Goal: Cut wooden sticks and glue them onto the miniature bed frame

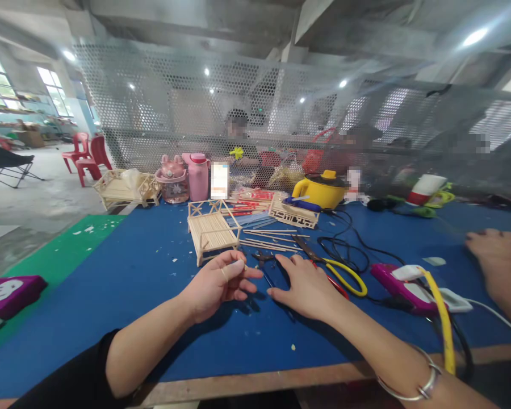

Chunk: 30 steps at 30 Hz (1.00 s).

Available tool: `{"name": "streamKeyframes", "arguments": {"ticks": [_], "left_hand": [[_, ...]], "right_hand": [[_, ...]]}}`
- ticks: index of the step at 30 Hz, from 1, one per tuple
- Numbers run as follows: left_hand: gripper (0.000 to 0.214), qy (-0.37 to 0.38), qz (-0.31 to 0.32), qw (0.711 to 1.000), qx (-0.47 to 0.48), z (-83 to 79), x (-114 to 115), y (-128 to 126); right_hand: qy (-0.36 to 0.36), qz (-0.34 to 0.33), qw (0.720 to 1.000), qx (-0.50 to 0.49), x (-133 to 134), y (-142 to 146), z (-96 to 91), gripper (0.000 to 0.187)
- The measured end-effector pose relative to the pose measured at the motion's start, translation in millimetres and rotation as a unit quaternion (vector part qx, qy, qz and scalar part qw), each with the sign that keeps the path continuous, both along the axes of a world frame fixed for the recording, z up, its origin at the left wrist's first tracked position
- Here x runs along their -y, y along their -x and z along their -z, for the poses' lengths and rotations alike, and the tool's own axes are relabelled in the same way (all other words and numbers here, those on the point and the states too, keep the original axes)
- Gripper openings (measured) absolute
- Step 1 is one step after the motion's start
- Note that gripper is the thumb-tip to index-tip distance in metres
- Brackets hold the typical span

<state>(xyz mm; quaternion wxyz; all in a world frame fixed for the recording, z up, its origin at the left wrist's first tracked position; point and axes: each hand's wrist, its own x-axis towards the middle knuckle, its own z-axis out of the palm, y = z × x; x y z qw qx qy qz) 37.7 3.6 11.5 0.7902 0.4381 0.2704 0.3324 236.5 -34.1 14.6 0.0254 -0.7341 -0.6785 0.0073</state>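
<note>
Pinching: the left hand (217,287) has thumb and forefinger pressed together on a stick piece (243,265), short and pale, its tip showing past the fingertips; the other fingers are curled in and one wears a ring
Landmark: the stick bed (213,230), a small frame of pale sticks, stands upright on the blue table (132,272)
Stick piece place: just in front of the stick bed, on the person's side, held a little above the table
Right hand (306,287): palm down, fingers spread, gripping nothing; in front of the stick bed and to its right, near the left hand but apart from it; a bangle (426,383) sits on the wrist
Pliers (264,258): dark, lying between the stick bed and the right hand's fingertips; whether they touch the hand cannot be told
Scissors (344,272): yellow handles, right of the stick bed, just beside the far edge of the right hand
Loose sticks (268,244): lying flat just right of the stick bed
Second frame (293,215): behind the stick bed, to its right
Cable (349,241): black, looped, right of the stick bed beyond the scissors
Yellow pot (319,190): behind the stick bed and to the right, past the second frame
Pink bottle (198,176): upright, straight behind the stick bed
Other person's hand (494,250): far right of the stick bed, resting on the table, well apart from both of the person's own hands
</note>
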Motion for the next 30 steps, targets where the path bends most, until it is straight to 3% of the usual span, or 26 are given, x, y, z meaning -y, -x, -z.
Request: {"name": "streamKeyframes", "arguments": {"ticks": [5,7,9,11,14,15,16,18,20,22,24,26,30], "left_hand": [[0.022,-0.028,-0.005,1.0,0.008,0.1,0.7,0.2],[0.023,-0.042,-0.002,0.999,0.004,2.3,1.5,-0.5],[0.025,-0.047,-0.003,0.999,-0.004,4.2,2.0,-1.1],[0.028,-0.042,-0.007,0.999,-0.009,5.3,1.9,-1.6],[0.033,-0.04,-0.018,0.999,-0.012,5.4,0.9,-2.2],[0.035,-0.043,-0.025,0.999,-0.012,5.2,0.7,-2.4],[0.036,-0.046,-0.034,0.998,-0.013,5.1,0.4,-2.7],[0.038,-0.051,-0.055,0.997,-0.014,4.8,0.2,-3.1],[0.039,-0.052,-0.069,0.996,-0.016,4.7,0.0,-3.4],[0.04,-0.05,-0.08,0.995,-0.019,4.7,-0.2,-3.7],[0.04,-0.046,-0.09,0.995,-0.022,4.4,-0.6,-4.1],[0.041,-0.04,-0.102,0.994,-0.023,3.8,-0.7,-4.5],[0.04,-0.043,-0.107,0.993,-0.03,2.2,0.7,-4.5]], "right_hand": [[-0.039,-0.011,0.998,-0.045,3.6,-3.4,0.4,0.064],[-0.046,-0.011,0.992,-0.114,5.3,-7.9,-3.1,0.057],[-0.024,0.011,0.969,-0.247,7.5,-13.8,-8.4,0.053],[0.035,0.036,0.899,-0.435,10.5,-18.9,-13.6,0.051],[0.111,0.013,0.747,-0.656,15.4,-19.5,-16.0,0.051],[0.125,-0.003,0.717,-0.686,16.6,-17.3,-14.9,0.051],[0.134,-0.015,0.705,-0.697,17.6,-14.3,-13.2,0.052],[0.13,-0.034,0.73,-0.67,18.6,-7.4,-9.2,0.059],[0.084,-0.077,0.807,-0.58,19.3,-1.9,-6.4,0.07],[-0.001,-0.138,0.893,-0.428,21.1,0.7,-6.2,0.078],[-0.056,-0.181,0.942,-0.276,24.5,1.0,-7.8,0.082],[-0.06,-0.2,0.96,-0.189,29.2,0.6,-9.6,0.083],[-0.057,-0.204,0.966,-0.145,36.5,1.1,-11.1,0.084]]}}
